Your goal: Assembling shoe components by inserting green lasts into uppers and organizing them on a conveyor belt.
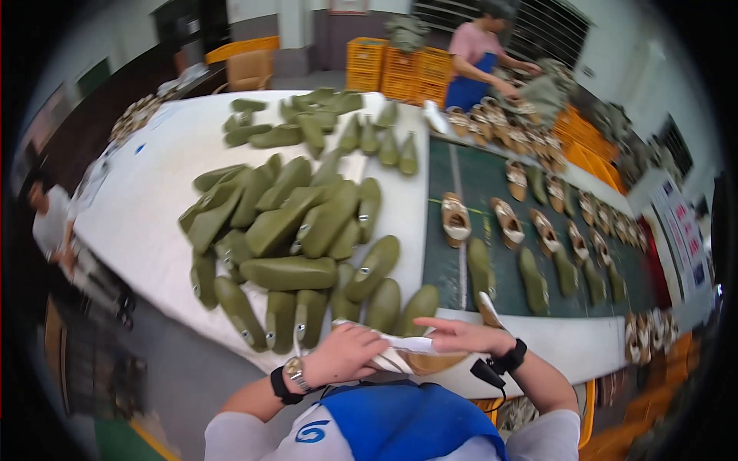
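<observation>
Head view: at the near side, in front of a blue apron [415, 421], a white-and-tan shoe [434, 363] is held on its side between both hands, by the close edge of a white table [154, 196]. The left hand [346, 355] curls its fingers over one end of the shoe, pinching it; the right hand [470, 338] is at the other end, index finger extended leftward, though whether it grips cannot be told. Just beyond lies a heap of green shoe forms [288, 273], overlapping at several angles. To the right, a dark green surface [442, 269] bears rows of sandals [455, 219] and further forms. Farther back, a co-worker [470, 50] in a pink top handles items near stacked orange crates [365, 65].
</observation>
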`<state>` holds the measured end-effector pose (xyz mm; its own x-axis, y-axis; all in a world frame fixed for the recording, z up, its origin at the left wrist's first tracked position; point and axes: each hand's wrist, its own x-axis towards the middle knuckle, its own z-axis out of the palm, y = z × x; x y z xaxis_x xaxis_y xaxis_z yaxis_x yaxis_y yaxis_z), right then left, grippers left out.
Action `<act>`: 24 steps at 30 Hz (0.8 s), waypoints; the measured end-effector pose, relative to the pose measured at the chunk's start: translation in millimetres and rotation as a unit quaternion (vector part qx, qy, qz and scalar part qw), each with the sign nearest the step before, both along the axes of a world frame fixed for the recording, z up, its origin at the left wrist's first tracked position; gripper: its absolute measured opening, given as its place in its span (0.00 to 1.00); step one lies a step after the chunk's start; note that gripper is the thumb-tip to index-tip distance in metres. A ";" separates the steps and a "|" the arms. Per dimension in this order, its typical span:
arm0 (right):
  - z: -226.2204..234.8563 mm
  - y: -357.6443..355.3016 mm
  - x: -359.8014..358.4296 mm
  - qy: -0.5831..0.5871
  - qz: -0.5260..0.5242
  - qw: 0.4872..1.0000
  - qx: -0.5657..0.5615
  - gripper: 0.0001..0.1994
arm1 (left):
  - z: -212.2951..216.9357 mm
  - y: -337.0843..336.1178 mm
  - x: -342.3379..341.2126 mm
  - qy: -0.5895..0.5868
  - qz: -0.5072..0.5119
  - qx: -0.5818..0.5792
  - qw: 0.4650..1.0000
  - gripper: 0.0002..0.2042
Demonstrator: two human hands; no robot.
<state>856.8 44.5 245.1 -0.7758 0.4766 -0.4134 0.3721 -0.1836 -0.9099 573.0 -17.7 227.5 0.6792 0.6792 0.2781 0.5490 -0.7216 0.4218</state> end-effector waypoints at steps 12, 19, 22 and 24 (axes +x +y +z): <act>-16.1 -58.1 -31.2 -0.047 -0.300 0.829 0.470 0.40 | -22.0 13.8 51.8 -0.340 0.133 -0.330 0.871 0.33; -14.8 -57.6 -48.1 -0.118 -0.294 0.656 0.685 0.27 | -19.8 11.0 63.4 -0.304 0.178 -0.185 0.917 0.34; -22.2 -54.7 -49.5 -0.067 -0.328 0.685 0.647 0.22 | -9.8 5.5 66.3 -0.265 0.212 0.038 0.940 0.29; -19.5 -55.2 -53.0 -0.013 -0.349 0.700 0.623 0.18 | -1.6 6.4 65.1 -0.203 0.191 0.134 0.951 0.21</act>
<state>803.8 -10.7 225.6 -0.1739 0.7394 0.6504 0.6061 0.6009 -0.5211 638.1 -11.3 225.8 0.1971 0.7233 0.6618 0.6243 -0.6131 0.4842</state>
